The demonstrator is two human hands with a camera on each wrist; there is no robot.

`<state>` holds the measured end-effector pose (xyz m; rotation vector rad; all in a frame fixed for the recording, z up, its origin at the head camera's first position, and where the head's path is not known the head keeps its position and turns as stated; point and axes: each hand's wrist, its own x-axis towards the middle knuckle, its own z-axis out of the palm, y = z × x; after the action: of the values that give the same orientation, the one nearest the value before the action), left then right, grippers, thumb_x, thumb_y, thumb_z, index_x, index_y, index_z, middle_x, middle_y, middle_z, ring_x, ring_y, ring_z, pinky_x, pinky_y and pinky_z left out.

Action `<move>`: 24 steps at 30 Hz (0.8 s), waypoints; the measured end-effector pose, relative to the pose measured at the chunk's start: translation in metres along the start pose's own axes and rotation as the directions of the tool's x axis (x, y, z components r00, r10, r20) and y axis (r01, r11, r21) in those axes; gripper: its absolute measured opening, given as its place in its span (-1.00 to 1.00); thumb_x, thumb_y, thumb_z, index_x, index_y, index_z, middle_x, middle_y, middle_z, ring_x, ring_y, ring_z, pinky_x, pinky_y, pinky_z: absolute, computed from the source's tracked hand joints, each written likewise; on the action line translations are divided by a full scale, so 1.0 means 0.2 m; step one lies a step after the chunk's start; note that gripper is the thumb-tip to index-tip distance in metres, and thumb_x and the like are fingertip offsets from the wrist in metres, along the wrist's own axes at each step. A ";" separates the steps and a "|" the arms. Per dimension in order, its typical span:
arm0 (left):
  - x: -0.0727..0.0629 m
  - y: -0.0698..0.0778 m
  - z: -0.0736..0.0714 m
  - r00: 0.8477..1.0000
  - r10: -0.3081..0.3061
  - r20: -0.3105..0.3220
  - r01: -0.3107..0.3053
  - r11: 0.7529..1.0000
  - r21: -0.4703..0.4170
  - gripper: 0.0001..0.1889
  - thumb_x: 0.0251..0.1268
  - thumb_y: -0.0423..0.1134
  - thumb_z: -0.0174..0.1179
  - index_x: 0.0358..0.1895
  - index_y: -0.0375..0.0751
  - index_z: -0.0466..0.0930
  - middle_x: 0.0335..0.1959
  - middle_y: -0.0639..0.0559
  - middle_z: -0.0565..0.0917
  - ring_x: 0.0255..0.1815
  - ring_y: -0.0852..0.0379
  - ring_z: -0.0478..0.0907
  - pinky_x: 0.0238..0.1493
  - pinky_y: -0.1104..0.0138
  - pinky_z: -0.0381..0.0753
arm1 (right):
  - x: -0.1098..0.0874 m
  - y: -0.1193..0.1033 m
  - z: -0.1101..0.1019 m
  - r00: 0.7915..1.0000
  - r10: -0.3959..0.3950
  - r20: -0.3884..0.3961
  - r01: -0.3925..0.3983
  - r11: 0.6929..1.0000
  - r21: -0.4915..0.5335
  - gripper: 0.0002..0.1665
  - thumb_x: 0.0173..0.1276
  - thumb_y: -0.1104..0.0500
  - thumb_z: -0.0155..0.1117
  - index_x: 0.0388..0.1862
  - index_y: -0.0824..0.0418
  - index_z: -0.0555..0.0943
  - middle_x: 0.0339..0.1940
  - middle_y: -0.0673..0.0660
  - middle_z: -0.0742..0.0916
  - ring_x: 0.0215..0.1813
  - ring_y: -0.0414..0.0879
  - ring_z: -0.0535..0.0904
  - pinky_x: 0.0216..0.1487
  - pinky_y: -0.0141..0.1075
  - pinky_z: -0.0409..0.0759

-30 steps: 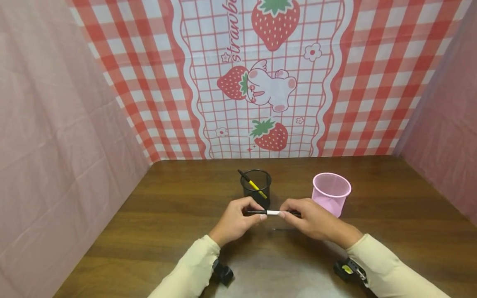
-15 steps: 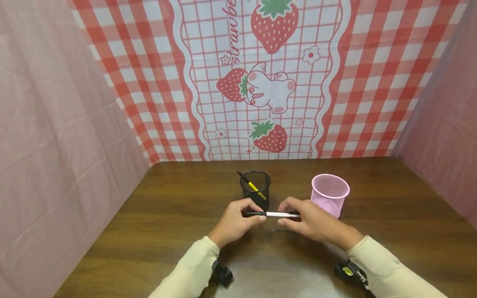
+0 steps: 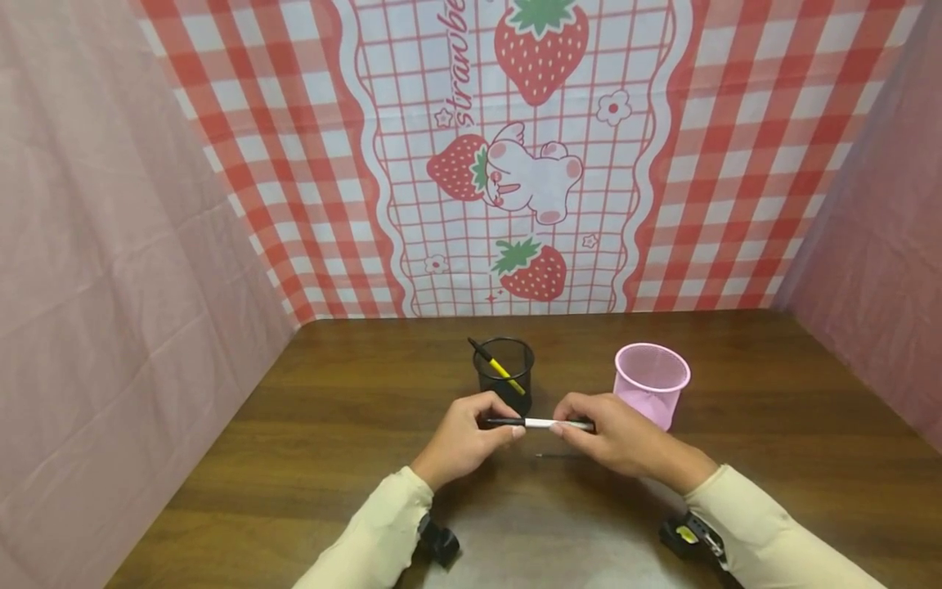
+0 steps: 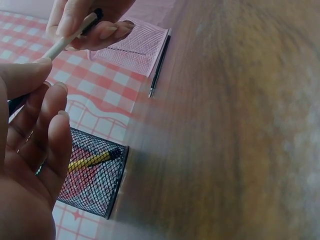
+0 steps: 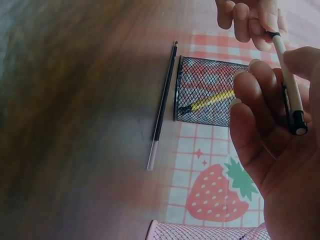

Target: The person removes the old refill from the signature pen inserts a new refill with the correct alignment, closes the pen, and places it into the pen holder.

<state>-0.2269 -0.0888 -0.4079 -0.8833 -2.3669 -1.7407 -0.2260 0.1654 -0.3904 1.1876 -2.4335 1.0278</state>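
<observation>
A white-barrelled pen (image 3: 540,423) with a black grip lies level between both hands, above the wooden table. My left hand (image 3: 471,433) pinches its black end between thumb and fingers. On the white barrel, the thumb and fingers of my right hand (image 3: 618,433) pinch from the other side. The right wrist view shows the pen's black clip and black end cap by the right palm. Below the hands, a thin dark ink refill (image 5: 163,100) with a clear tail rests on the table, apart from both hands.
Behind the left hand stands a black mesh pen cup (image 3: 508,401) with a yellow and black pen (image 3: 504,370) leaning in it. A pink mesh cup (image 3: 648,401) stands just beyond the right hand. Checked strawberry cloth (image 3: 471,245) hangs behind the table (image 3: 331,384).
Half a second ago the right thumb and fingers were spread off the barrel; now they pinch it again. The left hand keeps its grip, and the refill and cups stay where they were.
</observation>
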 end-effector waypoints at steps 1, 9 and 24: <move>0.00 0.00 0.00 1.000 0.001 -0.001 -0.001 1.000 0.000 -0.89 0.20 -0.32 0.44 -0.25 -0.12 0.71 -0.48 0.11 0.67 -0.51 0.23 0.55 -0.46 0.38 0.57 | 0.00 0.00 0.00 1.000 -0.003 0.003 0.003 1.000 -0.001 -0.86 0.36 0.25 0.37 -0.30 0.02 0.62 -0.51 -0.28 0.58 -0.49 -0.35 0.47 -0.46 -0.39 0.49; 0.00 -0.01 0.00 1.000 -0.005 0.010 0.006 1.000 -0.011 -0.89 0.20 -0.31 0.44 -0.25 -0.11 0.71 -0.48 0.12 0.69 -0.51 0.21 0.58 -0.46 0.36 0.61 | 0.00 0.00 0.00 0.999 -0.020 0.033 0.020 1.000 -0.003 -0.88 0.44 0.22 0.30 -0.33 0.08 0.68 -0.56 -0.28 0.53 -0.52 -0.38 0.43 -0.50 -0.41 0.46; 0.00 -0.01 0.00 1.000 0.001 -0.002 -0.001 1.000 0.012 -0.89 0.19 -0.29 0.45 -0.26 -0.09 0.71 -0.48 0.15 0.67 -0.50 0.23 0.55 -0.45 0.38 0.57 | 0.01 -0.02 -0.01 0.999 0.013 0.041 -0.015 0.999 0.048 -0.90 0.39 0.16 0.38 -0.20 0.01 0.60 -0.49 -0.20 0.64 -0.48 -0.31 0.51 -0.47 -0.38 0.52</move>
<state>-0.2279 -0.0898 -0.4086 -0.8808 -2.3724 -1.7244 -0.2248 0.1650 -0.3862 1.2200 -2.4640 1.0829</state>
